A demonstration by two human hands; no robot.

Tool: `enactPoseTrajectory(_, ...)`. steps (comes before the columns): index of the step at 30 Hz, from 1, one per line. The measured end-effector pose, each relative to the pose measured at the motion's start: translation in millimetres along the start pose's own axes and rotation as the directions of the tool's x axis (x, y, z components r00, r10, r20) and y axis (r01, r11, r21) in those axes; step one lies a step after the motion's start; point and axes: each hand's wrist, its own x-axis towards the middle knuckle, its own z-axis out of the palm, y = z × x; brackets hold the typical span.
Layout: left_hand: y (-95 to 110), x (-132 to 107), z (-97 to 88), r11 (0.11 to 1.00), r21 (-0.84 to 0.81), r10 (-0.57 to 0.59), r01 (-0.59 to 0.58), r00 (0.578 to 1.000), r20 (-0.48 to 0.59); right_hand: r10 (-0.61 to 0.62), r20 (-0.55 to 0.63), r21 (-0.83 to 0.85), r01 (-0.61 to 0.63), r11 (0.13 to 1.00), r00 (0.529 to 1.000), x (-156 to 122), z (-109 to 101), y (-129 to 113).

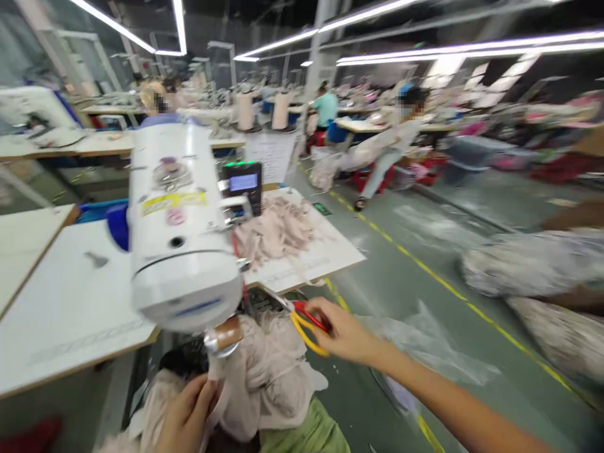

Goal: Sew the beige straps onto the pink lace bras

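Observation:
My right hand (342, 330) reaches out to the right of the white sewing machine (179, 233) and is closed round scissors (306, 321) with red and yellow handles. My left hand (186, 415) is low in the frame, its fingers pinched on pale pink fabric (268, 371) that lies bunched on my lap under the machine head. A small metal and brown part (224, 336) hangs under the machine just above that hand.
A heap of pink fabric pieces (276, 229) lies on the white table (66, 302) behind the machine, next to a black control box (243, 182). Clear plastic bags (425, 346) and filled sacks (533, 261) lie on the green floor. Other workers sit at distant tables.

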Motion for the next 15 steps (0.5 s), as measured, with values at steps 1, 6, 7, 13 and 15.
enactPoseTrajectory(1,0.7,-3.2,-0.2,0.99,-0.126,-0.052,0.055,0.998,0.033,-0.034,0.05,0.102,0.029,0.994,0.998,-15.9,10.4,-12.1)
enactPoseTrajectory(6,14.7,-9.5,6.0,0.861,-0.471,-0.148,0.193,0.98,0.132,-0.169,0.071,0.218,0.15,0.964,0.983,-54.7,70.8,-57.1)
enactPoseTrajectory(7,16.0,-11.2,6.8,0.854,-0.484,-0.149,0.193,0.98,0.128,-0.18,0.048,0.212,0.166,0.963,0.983,-53.8,80.5,-62.8)
enactPoseTrajectory(13,14.6,-19.7,0.9,0.917,-0.36,-0.117,0.172,0.979,0.169,-0.248,0.043,0.145,0.239,0.96,0.968,-30.0,96.9,-77.7)
enactPoseTrajectory(15,15.4,-19.9,-0.8,0.94,-0.305,-0.112,0.153,0.982,0.149,-0.266,0.083,0.15,0.252,0.956,0.96,-25.9,95.3,-77.3)
